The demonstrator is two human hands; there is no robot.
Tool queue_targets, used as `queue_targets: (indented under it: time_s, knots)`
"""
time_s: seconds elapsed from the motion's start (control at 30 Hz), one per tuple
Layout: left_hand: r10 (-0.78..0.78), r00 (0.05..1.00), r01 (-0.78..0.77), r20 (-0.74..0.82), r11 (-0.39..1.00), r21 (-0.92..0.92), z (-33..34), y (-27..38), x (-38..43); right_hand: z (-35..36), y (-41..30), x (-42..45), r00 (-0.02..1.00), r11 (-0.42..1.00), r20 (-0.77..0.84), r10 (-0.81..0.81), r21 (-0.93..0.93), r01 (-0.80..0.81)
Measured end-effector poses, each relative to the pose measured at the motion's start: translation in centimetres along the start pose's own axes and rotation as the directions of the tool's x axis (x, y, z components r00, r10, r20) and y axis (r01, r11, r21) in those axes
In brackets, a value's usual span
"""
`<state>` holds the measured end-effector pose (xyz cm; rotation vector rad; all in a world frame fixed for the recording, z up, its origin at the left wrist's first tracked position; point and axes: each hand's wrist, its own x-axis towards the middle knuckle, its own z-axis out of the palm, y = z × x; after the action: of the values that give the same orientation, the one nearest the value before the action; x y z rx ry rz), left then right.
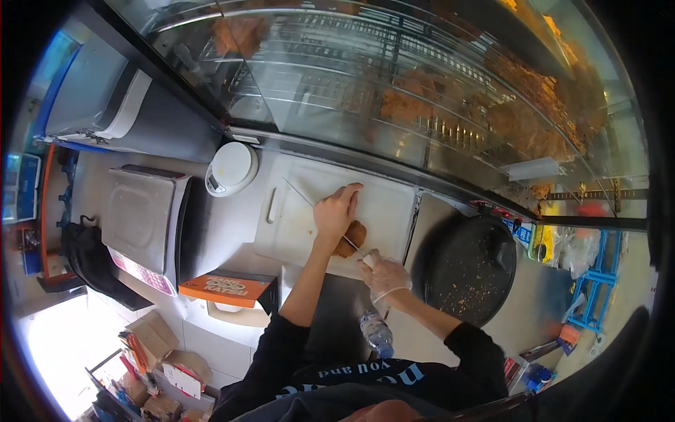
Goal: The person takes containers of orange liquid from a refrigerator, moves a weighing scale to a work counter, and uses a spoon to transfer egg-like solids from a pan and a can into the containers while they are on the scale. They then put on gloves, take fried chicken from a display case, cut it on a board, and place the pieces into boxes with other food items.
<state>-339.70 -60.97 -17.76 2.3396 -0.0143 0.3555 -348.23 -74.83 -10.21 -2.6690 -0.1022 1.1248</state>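
Observation:
A breaded, fried piece of food lies on the white plastic cutting board, with a long knife across it. My right hand, in a clear disposable glove, is closed around the knife's light-coloured handle. Bare, my left hand lies over the blade just beyond the food, its fingers stretched out. The hand covers the middle of the blade; the tip shows past it at the upper left. How the left palm meets the blade is hidden.
A glass display cabinet with fried food borders the board's far side. Left are a white kitchen scale, a larger steel-topped scale and an orange box. A crumb-strewn black round pan stands right; a water bottle lies near me.

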Motion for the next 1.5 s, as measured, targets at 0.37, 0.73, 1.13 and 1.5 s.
queue_targets:
  time_s: [0.37,0.73,1.13,1.5]
  knots:
    - [-0.195,0.977,0.202,-0.086,0.976,0.080,-3.0,0.4,-2.3,-3.0,-0.9,-2.1,0.984,0.994,0.142,-0.110,0.019,0.108]
    - [-0.120,0.990,0.117,-0.068,0.992,-0.037,-2.5,1.4,-0.6,-5.1,-0.3,-2.3,0.990,0.995,0.105,-0.095,-0.009,0.097]
    - [0.196,0.965,-0.217,-0.175,0.970,-0.111,-1.7,3.9,2.2,-6.8,2.0,-1.9,0.979,0.982,0.093,-0.180,-0.033,0.184]
    - [0.215,0.971,-0.207,0.101,0.975,-0.083,1.6,2.6,0.6,-1.8,4.3,0.9,0.996,0.996,-0.013,-0.089,0.012,0.089]
